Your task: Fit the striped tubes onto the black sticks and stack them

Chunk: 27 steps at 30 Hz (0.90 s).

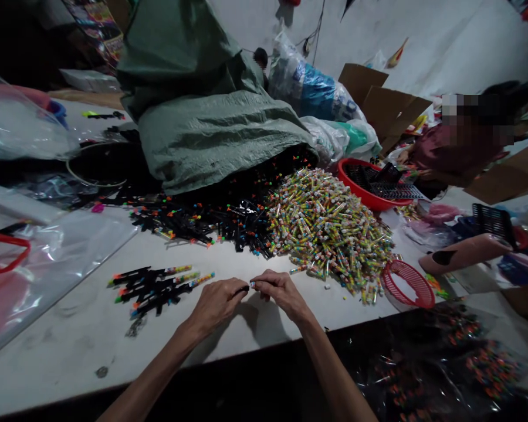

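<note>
Near the table's front edge, my left hand (222, 302) is closed round a small black piece, mostly hidden by the fingers. Just to its right, my right hand (281, 293) pinches a small object with a whitish end, facing the black piece. Whether the two pieces touch is too small to tell. Left of my hands lie several black toy guns (158, 291) with colourful tubes at their right ends. Beyond my right hand rises a large pile of small candy-like tubes (330, 223). Black toy parts with orange and green tips (180, 220) are heaped behind my hands.
A green sack (220, 135) lies behind the heaps. On the right are a red basket (408, 285) and a red basin (361, 187) holding black trays. Clear plastic sheeting (66, 252) covers the left side. A person in a dark red top (453, 146) is at the right back.
</note>
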### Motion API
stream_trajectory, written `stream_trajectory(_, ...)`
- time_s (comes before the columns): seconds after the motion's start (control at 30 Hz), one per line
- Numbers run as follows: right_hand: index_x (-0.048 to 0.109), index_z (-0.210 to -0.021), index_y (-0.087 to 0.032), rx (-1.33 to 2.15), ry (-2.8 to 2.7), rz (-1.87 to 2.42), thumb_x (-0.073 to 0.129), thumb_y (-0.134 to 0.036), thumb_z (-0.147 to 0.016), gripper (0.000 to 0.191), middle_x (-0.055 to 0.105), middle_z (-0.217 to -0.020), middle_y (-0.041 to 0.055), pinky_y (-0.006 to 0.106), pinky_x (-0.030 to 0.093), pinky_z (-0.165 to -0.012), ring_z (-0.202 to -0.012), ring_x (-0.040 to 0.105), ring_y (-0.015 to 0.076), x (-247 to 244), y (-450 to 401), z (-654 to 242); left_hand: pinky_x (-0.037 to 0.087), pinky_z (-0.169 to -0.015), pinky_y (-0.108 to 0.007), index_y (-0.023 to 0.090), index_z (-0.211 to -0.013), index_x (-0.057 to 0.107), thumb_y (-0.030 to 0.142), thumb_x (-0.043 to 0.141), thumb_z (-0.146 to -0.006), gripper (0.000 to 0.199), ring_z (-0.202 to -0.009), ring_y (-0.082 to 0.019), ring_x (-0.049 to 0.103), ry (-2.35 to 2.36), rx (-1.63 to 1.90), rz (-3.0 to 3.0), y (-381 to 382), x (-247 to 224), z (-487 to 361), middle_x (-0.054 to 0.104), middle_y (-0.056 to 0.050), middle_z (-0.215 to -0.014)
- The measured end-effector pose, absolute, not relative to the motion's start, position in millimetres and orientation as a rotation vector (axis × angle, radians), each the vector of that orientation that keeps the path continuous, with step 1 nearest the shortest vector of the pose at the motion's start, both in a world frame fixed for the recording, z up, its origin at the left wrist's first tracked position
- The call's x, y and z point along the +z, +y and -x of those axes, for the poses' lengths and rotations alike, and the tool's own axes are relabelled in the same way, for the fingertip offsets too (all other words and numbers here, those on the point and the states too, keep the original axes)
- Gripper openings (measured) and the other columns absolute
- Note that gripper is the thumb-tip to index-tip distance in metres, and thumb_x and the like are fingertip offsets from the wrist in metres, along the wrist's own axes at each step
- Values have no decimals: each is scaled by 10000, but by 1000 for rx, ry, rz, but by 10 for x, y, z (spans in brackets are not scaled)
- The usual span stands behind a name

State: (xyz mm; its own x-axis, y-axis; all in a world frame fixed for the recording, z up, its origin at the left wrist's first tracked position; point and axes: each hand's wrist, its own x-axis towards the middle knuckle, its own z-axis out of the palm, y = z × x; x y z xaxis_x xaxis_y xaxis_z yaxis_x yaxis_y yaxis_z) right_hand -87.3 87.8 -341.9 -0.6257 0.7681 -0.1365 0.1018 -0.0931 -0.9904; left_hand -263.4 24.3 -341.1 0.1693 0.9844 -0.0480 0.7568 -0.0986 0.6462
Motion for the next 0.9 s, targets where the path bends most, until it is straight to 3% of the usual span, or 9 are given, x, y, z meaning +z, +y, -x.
stream_trajectory(0.23,721,-846,-169,1734,-1828,956,562,-356,-805,249,480,-671,-9,216,346,-502,-521,450,76,-3339,862,904,359,-660,-260,213,-856,636,272,391,-888,254,-785,-171,597,1661,484,-1944,222,-3412,2658,660,-12,-831)
stream_trajectory(0.47,716,-753,-172,1424,-2360,883,495,-238,-846,248,506,-638,10,226,354,-580,-636,490,117,-3392,769,1002,358,-677,-285,194,-833,627,287,404,-902,252,-763,-177,582,1607,358,-2166,72,-3517,2690,656,-26,-793)
stream_trajectory(0.53,704,-871,-170,1448,-2294,929,488,-301,-856,253,534,-701,21,222,374,-565,-637,504,118,-3451,766,992,363,-704,-294,209,-858,630,273,417,-899,226,-765,-172,579,1634,333,-2178,43,-3460,2829,662,-12,-803)
stream_trajectory(0.6,607,-1122,-181,1398,-2165,1043,485,-369,-852,351,571,-855,49,223,410,-552,-654,530,123,-3522,822,877,361,-768,-322,222,-881,628,272,440,-890,196,-810,-178,574,1753,318,-2198,41,-3351,3071,658,-8,-846)
stream_trajectory(0.67,507,-1234,-184,1105,-2147,1230,469,-334,-842,422,566,-1019,89,248,444,-578,-704,558,142,-3608,941,658,338,-848,-373,224,-980,608,246,469,-867,181,-930,-209,550,1968,319,-2258,103,-3224,3373,636,-36,-982)
stream_trajectory(0.77,607,-1044,-193,374,-2337,1501,409,-142,-782,333,576,-1066,104,298,444,-646,-797,580,190,-3740,1170,296,295,-901,-434,212,-1129,540,69,428,-813,365,-1088,-250,466,2277,284,-2367,392,-3099,3773,552,-89,-1171)
stream_trajectory(0.83,629,-899,-190,58,-2477,1560,380,-63,-744,319,602,-1013,102,307,427,-652,-810,588,207,-3793,1295,171,292,-875,-462,200,-1019,591,-7,374,-781,383,-1067,-267,463,2306,201,-2429,699,-3095,3936,564,-104,-1126)
stream_trajectory(0.9,612,-826,-177,-49,-2565,1539,369,-38,-746,291,616,-946,104,299,413,-642,-805,593,211,-3791,1367,181,291,-863,-470,180,-839,624,15,391,-789,290,-986,-266,490,2253,189,-2449,1016,-3135,4019,597,-107,-998)
